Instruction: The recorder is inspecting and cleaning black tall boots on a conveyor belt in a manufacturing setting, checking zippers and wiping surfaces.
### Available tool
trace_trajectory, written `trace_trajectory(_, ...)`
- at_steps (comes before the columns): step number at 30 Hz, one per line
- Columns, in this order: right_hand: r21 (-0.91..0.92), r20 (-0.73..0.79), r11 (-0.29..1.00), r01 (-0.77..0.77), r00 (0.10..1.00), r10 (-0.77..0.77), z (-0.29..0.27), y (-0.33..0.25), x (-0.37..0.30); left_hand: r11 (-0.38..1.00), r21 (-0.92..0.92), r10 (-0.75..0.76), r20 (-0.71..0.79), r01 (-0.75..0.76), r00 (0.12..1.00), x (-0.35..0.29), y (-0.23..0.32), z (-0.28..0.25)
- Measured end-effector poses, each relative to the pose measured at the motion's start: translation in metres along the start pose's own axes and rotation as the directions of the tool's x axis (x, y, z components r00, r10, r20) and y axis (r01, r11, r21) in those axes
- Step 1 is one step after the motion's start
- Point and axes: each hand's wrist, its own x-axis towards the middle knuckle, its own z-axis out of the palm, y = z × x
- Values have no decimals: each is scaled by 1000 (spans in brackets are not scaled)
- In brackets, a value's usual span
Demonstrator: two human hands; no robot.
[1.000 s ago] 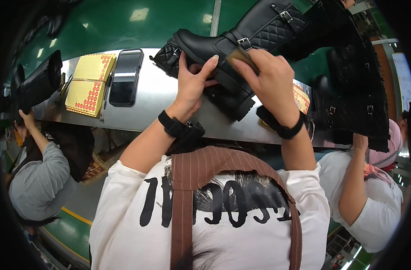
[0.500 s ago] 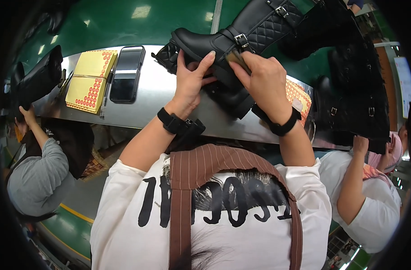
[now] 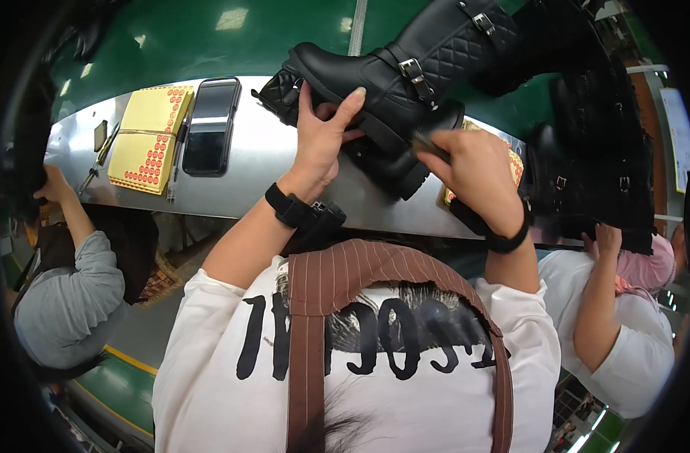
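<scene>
Left hand (image 3: 319, 145) gripping black boot (image 3: 336, 72) near toe; right hand (image 3: 475, 170) clutching small blurred block (image 3: 431, 143). Bench (image 3: 262, 155) metal showing between phone (image 3: 211, 124) and left hand, reaching near edge.

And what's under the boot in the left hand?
Another black boot, lying on the metal table, its ridged sole showing at the lower right. Its middle can't be seen: the held boot and left hand cover it.
</scene>
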Motion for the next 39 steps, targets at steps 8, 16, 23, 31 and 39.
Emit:
trace_trajectory(8,139,-436,987,82,900,-14,22,-11,42,1000,-7,6,-2,-6,1000,0,1,3)
trace_trajectory(16,166,-346,979,-115,923,167,12,24,-12,1000,2,14,-5,-14,1000,0,2,7)
trace_trajectory(23,270,-490,963,19,863,120,37,-12,36,998,47,36,-30,-34,999,-3,0,7)
trace_trajectory(31,303,-275,952,-29,954,117,8,-6,23,999,24,39,-20,-38,999,0,0,6)
trace_trajectory(39,219,-80,970,-107,989,127,0,-3,15,999,38,34,-9,-33,999,-1,0,4)
